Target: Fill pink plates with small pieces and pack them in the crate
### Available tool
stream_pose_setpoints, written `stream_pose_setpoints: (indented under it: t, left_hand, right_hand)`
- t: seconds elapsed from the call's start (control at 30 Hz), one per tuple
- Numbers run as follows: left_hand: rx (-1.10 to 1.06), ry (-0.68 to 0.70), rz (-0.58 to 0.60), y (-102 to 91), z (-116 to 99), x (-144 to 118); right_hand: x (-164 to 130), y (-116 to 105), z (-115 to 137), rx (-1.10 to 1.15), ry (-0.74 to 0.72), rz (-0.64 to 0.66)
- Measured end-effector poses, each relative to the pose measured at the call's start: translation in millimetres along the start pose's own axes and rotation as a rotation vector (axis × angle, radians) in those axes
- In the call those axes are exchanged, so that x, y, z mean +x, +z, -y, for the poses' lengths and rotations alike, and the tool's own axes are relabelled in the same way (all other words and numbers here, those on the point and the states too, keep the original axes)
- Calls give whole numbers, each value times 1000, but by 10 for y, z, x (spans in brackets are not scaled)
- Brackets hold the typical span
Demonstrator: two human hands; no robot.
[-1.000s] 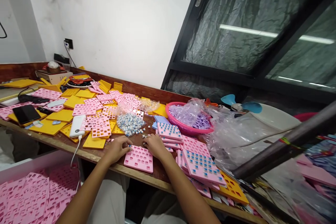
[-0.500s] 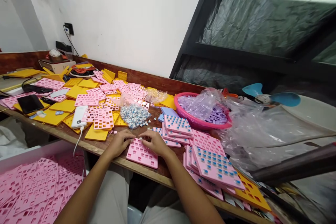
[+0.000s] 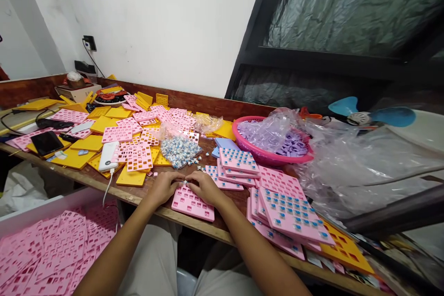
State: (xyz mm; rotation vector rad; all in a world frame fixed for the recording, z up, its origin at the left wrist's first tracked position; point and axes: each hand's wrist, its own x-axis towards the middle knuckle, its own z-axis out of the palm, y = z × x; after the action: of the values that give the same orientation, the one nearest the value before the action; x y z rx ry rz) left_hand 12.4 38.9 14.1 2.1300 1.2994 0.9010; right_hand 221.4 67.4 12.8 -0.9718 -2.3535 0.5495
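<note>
Left hand: fingers curled, tips at the far edge of the pink plate; grip unclear.
Right hand: pinched on a tiny white piece (too small to identify).
Plate: directly under both fingertips, long axis running right and nearer.
Loose pieces: just beyond the fingers.

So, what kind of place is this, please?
Probably a small assembly workshop: a wooden workbench covered with pink slotted plates and yellow plates, a heap of small blue-white parts, and both hands at one pink plate.
</note>
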Motion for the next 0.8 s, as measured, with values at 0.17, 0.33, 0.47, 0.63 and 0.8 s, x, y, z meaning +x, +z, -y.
stream_pose_setpoints:
  t: [0.17,0.33,0.47,0.63,0.8]
  left_hand:
    - [249,-35,-32,61,-35,-70]
    - [357,-65,-17,107,-57,-81]
    - [486,-48,-41,162,-102,-180]
    - [523,6,-32,171,-188,-319]
    - [490,18,-31,205,-234,-379]
  right_hand:
    - [11,32,19,59,-2,-1]
    - [6,-4,7,87,38,-64]
    - [-36,-67,-2,-21,-53,-3]
    - [-36,-47,27,-53,-17,21]
    - [-21,-38,16,28,39,-28]
